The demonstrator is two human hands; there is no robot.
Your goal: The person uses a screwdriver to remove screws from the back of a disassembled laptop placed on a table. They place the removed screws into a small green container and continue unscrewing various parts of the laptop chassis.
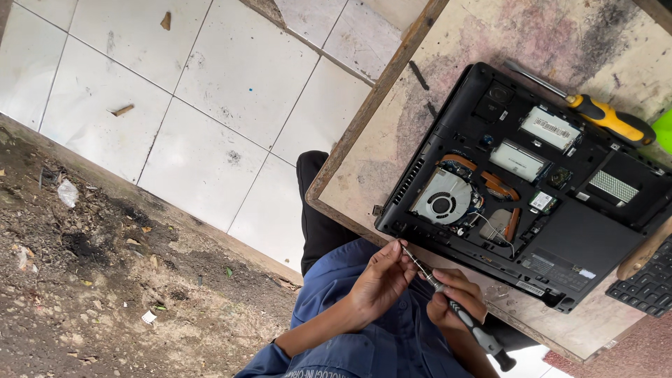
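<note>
From the head view, your right hand (458, 297) is clenched round the handle of a small screwdriver (455, 308), while your left hand (381, 276) pinches its thin shaft near the tip, both held just off the table (364, 182) edge at about 6 o'clock from the opened laptop (518, 189). The laptop lies bottom-up with its cover off, its fan (442, 199) at 9 o'clock of the base, a yellow screwdriver (595, 112) at its 1 o'clock and a keyboard (647, 283) at 4 o'clock.
</note>
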